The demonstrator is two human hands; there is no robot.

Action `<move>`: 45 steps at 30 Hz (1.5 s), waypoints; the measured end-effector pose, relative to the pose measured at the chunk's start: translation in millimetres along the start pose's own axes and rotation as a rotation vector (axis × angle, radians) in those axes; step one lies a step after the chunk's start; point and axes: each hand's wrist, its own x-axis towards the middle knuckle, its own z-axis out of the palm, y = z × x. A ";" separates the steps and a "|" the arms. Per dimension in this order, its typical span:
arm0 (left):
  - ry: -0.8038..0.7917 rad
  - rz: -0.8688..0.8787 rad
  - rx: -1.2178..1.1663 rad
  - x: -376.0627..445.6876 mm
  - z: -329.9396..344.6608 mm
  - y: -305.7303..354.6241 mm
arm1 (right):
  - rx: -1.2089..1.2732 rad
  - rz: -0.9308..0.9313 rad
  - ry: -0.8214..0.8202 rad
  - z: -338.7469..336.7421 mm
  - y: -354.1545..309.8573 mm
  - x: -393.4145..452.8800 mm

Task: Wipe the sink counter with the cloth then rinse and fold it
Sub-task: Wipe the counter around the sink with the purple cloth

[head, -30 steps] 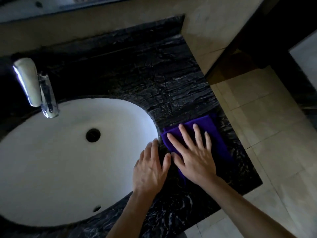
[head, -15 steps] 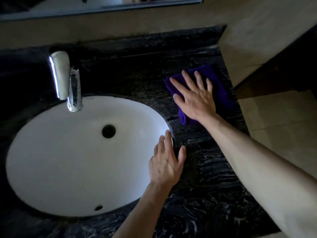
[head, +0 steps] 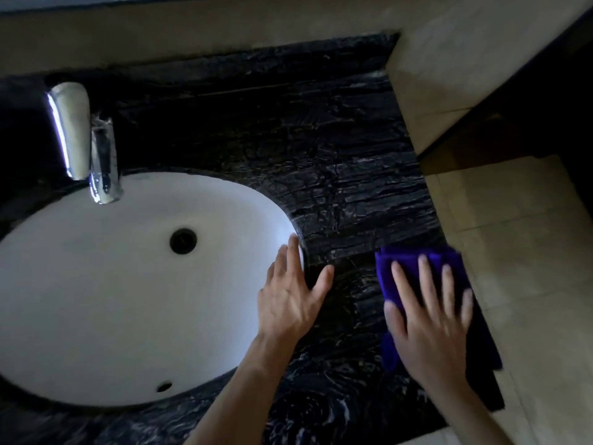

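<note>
Black counter: one cloth slid back to lower right under the flat right hand; left hand stayed spread on one sink.

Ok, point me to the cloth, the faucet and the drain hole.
cloth (head: 402, 263): head view, bare purple corner beyond the fingertips.
faucet (head: 71, 123): head view, middle of the chrome spout.
drain hole (head: 183, 241): head view, centre of the dark opening.

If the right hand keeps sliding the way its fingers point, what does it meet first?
Nothing early, it seems. The right hand lies flat on the purple cloth, fingers pointing away from the person along the black counter. That strip looks bare up to the beige wall at the back; the side wall's corner looks close.
</note>
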 end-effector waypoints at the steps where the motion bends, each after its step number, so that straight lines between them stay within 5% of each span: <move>1: -0.006 0.002 -0.002 0.1 -0.6 -0.3 | -0.007 0.029 -0.020 2.0 2.5 -20.6; 7: -0.039 0.012 0.006 -1.1 -1.4 0.5 | 0.013 0.110 -0.067 -8.6 -7.7 23.7; 12: -0.049 0.009 0.034 0.9 0.3 -0.8 | 0.033 -0.025 -0.040 -15.7 -45.1 134.4; 20: 0.015 0.077 -0.032 -1.4 -0.4 -1.0 | -0.112 -0.890 0.029 -18.1 -81.7 148.5; 38: -0.066 0.052 0.106 3.5 7.2 -1.8 | 0.095 -0.729 0.008 -37.7 -270.0 271.3; 45: -0.076 0.045 0.130 4.0 8.1 -2.3 | 0.124 -0.604 0.081 -36.6 -211.0 307.0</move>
